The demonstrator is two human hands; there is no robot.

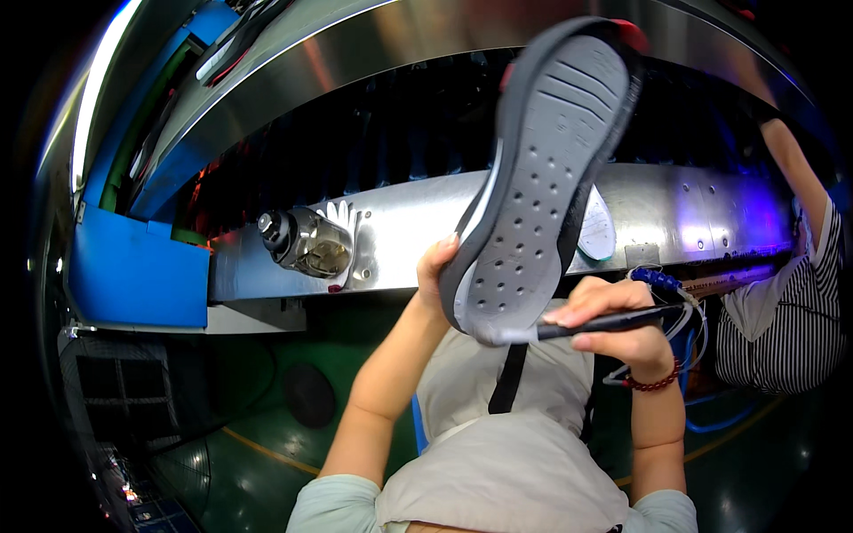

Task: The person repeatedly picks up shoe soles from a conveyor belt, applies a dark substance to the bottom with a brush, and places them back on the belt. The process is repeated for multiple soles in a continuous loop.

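Observation:
A shoe sole (533,222) is held up before me, its grey, dotted inner face toward me and its rim dark. My left hand (435,269) grips it by the left edge near the lower, narrower end; most of those fingers are hidden behind it. Between the fingers of my right hand (622,300) is a brush (613,322) with a black handle. Its pale bristles touch the lower end of the sole. The sole's far end looks slightly blurred, with a bit of red behind it.
A metal ledge (400,226) runs across in front. On it stand a clear bottle (315,244) with a dark lid, a white glove (339,215) and a white sole-shaped piece (597,226). A blue cabinet (142,271) is at left. Another person (782,320) in stripes works at right.

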